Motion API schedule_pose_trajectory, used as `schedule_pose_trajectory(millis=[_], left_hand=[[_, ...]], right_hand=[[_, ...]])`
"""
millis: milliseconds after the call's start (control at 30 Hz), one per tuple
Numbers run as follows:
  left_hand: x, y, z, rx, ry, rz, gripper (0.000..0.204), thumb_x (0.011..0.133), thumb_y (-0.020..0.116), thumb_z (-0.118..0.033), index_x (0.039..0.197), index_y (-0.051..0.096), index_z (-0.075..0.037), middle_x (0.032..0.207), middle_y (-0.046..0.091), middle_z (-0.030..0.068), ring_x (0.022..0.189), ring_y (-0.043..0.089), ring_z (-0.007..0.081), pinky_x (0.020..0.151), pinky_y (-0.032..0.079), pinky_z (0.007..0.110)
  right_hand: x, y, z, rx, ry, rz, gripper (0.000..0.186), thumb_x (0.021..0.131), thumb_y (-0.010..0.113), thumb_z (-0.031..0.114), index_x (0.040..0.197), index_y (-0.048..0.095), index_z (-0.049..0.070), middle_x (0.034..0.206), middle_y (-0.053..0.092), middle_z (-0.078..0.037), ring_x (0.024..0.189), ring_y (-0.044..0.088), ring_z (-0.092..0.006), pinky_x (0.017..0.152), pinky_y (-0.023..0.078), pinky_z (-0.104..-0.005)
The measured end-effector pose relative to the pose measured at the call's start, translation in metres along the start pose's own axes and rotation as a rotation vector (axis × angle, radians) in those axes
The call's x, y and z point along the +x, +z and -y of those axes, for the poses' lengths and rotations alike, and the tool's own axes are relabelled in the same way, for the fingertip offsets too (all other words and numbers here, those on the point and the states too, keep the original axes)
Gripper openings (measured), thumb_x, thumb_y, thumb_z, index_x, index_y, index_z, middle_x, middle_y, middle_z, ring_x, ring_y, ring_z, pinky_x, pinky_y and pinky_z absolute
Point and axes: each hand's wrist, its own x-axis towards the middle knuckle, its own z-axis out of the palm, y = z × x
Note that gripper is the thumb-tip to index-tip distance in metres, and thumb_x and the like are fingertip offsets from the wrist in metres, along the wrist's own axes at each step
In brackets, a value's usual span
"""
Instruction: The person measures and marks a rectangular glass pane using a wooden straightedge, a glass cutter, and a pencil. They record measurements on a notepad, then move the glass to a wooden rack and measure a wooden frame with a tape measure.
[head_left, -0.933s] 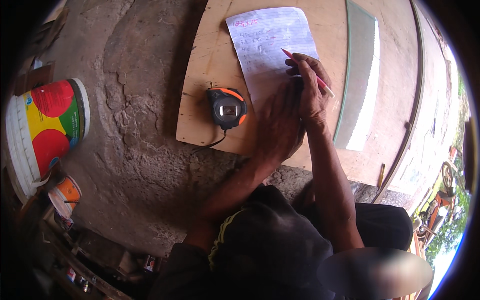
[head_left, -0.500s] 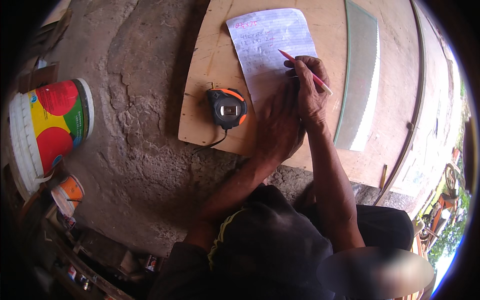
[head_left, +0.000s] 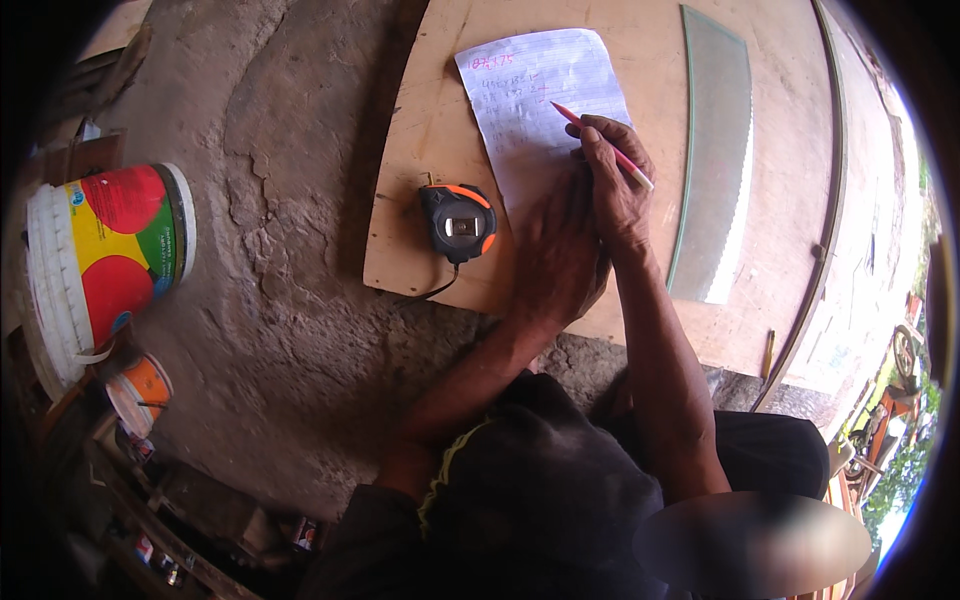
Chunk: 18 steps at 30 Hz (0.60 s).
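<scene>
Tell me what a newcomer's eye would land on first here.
Probably the plastic bucket at far left, with its bold red, yellow and green print. Next comes the black-and-orange tape measure on the plywood, left of the lined paper. Then the red pencil in the right hand, angled over the paper, the left hand covering its lower part.

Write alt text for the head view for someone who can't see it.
A right hand holds a red pencil over lined paper; the left hand covers its lower part. A tape measure lies left, on plywood.
</scene>
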Motion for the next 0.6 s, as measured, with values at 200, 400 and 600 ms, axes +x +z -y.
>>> schedule_pose_trajectory(millis=[200, 400, 600], left_hand=[[-0.004, 0.001, 0.001, -0.008, 0.021, -0.060, 0.059, 0.093, 0.056, -0.028, 0.140, 0.045, 0.006, 0.145, 0.045, 0.0263, 0.140, 0.037, 0.0398, 0.111, 0.029, 0.053], [-0.011, 0.003, 0.004, 0.057, -0.004, -0.087, 0.057, 0.095, 0.054, -0.028, 0.140, 0.046, 0.005, 0.144, 0.047, 0.0232, 0.137, 0.040, 0.0402, 0.113, 0.028, 0.056], [-0.008, -0.002, 0.000, 0.074, -0.023, -0.059, 0.058, 0.094, 0.054, -0.028, 0.140, 0.045, 0.006, 0.145, 0.046, 0.0239, 0.136, 0.040, 0.0401, 0.112, 0.027, 0.058]], right_hand=[[0.003, -0.004, -0.006, 0.055, 0.006, -0.001, 0.025, 0.096, 0.067, 0.018, 0.111, 0.068, -0.002, 0.100, 0.073, -0.010, 0.089, 0.064, -0.0110, 0.080, 0.051, -0.0243], [0.005, -0.010, -0.009, 0.062, 0.047, 0.007, 0.023, 0.096, 0.067, 0.017, 0.109, 0.069, -0.002, 0.098, 0.073, -0.010, 0.087, 0.066, -0.0125, 0.078, 0.053, -0.0260], [0.002, -0.011, -0.002, 0.026, 0.089, 0.075, 0.021, 0.095, 0.067, 0.020, 0.103, 0.070, 0.001, 0.095, 0.072, -0.006, 0.087, 0.060, -0.0103, 0.081, 0.046, -0.0245]])
